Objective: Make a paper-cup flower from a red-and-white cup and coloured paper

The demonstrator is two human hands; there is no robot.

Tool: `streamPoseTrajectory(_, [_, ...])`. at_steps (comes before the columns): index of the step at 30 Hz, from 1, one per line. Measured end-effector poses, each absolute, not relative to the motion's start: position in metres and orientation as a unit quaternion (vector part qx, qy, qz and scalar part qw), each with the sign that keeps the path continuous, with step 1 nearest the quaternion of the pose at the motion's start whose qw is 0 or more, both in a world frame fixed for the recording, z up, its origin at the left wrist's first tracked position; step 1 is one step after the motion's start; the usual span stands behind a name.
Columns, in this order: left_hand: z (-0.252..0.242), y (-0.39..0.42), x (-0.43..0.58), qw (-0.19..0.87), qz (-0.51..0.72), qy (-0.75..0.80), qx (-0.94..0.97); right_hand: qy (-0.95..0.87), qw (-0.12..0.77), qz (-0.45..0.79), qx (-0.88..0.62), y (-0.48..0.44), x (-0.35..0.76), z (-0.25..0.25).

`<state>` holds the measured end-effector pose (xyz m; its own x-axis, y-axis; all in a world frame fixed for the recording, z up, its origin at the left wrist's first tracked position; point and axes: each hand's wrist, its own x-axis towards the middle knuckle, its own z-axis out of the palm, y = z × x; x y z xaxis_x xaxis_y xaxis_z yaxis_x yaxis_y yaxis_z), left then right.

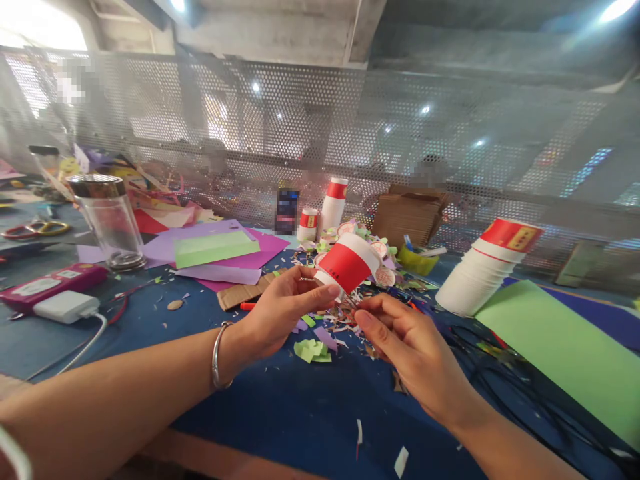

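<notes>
Middle cup (345,267): white, broad red band, dark lettering on the band
Cup stack at right (475,280): white, red band up top, gold label with dark characters
Tall stack at back (333,212): white below, red above
Small cup at back (307,225): red and white, gold label
Table (265,407): dark blue
At left: purple sheet (163,250), magenta sheet (273,245), pale green strip (215,251)
At right: light green sheet (560,353), deep blue sheet (595,319)
Paper scraps (313,350): light green, lilac, white
Box (407,217): brown
Tub (417,263): yellow-green
Screen (300,100): grey, dotted all over with round holes in rows
Charger (67,305): white; power bank (83,274): magenta with white patch
Scissors (40,229): red and yellow handles
Bracelet (216,357): silver
</notes>
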<state>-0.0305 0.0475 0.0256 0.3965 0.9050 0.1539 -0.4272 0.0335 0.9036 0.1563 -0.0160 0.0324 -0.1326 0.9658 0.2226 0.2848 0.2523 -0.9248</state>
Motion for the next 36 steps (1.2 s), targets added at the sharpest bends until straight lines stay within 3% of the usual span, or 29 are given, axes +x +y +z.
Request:
streamPoseTrajectory(20, [0.022, 0.039, -0.024, 0.684, 0.459, 0.228, 0.518, -0.622, 0.470, 0.432, -0.453, -0.016, 0.157, 0.028])
streamPoseTrajectory(36, [0.024, 0.033, -0.022, 0.723, 0.448, 0.241, 0.467, -0.652, 0.461, 0.385, -0.462, -0.013, 0.155, 0.028])
